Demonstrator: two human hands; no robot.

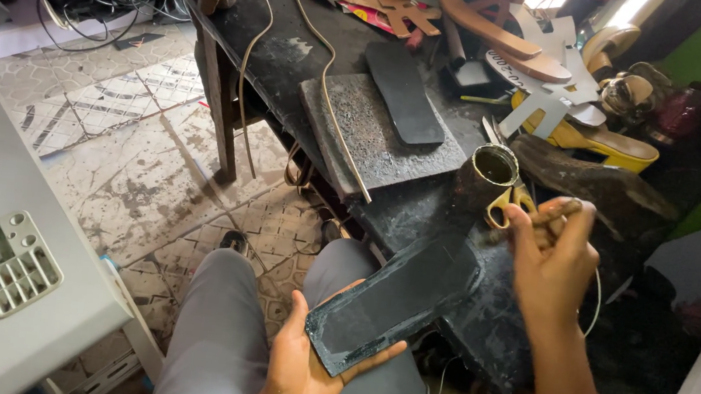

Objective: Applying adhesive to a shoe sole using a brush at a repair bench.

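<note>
Gluing looked underway: the left hand (pixel 304 372) gripped a dark, flat, sole-shaped rubber piece (pixel 396 297), the right hand (pixel 551 255), at two o'clock, pinched a thin brush handle (pixel 553 213) beside the grimy round tin (pixel 492 171), likely loading next.

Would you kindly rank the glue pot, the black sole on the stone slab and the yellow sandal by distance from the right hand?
From the right hand:
1. Glue pot, just left of it.
2. Yellow sandal, above, toward the back.
3. Black sole, far upper left on the slab.

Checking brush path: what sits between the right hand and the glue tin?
In the head view, yellow-handled scissors lie between the right hand and the glue tin, right beside the tin. The left hand holds the dark sole piece.
</note>
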